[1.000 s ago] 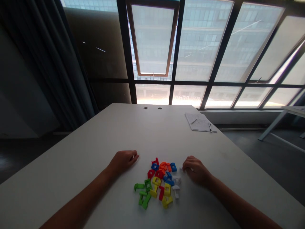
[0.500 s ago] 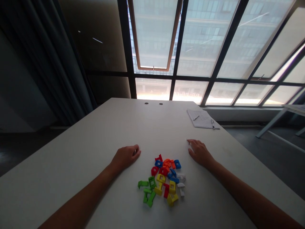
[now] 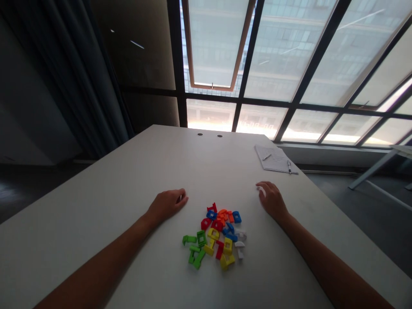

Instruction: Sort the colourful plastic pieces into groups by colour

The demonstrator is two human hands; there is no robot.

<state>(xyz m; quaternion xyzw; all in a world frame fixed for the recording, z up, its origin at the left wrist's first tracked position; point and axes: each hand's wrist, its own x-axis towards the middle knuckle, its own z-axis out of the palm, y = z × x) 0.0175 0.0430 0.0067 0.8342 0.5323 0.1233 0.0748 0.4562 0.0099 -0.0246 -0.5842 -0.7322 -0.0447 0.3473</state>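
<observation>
A loose cluster of small coloured plastic pieces lies on the white table (image 3: 154, 274) between my hands. Green pieces (image 3: 201, 238) are at its left, yellow pieces (image 3: 228, 246) at the near middle, white pieces (image 3: 240, 244) at the right. Red pieces (image 3: 206, 223), orange pieces (image 3: 222, 216) and blue pieces (image 3: 237, 216) make up the farther part. My left hand (image 3: 167, 202) rests left of the cluster, fingers curled in towards the thumb, nothing visible in it. To the right, my right hand (image 3: 271, 199) lies on the table with thumb and fingers apart, holding nothing. Neither hand touches a piece.
Sheets of paper (image 3: 273, 159) with two pens lie near the table's right edge. Two round holes (image 3: 210, 135) are set in the far end. Beyond stand large windows (image 3: 215, 43), a dark curtain (image 3: 71, 77) at left and another table (image 3: 402, 149) at right.
The view has shifted slightly. My right hand's fingers have drawn in a little and bend more. My left hand looks much the same, and the pieces keep their arrangement.
</observation>
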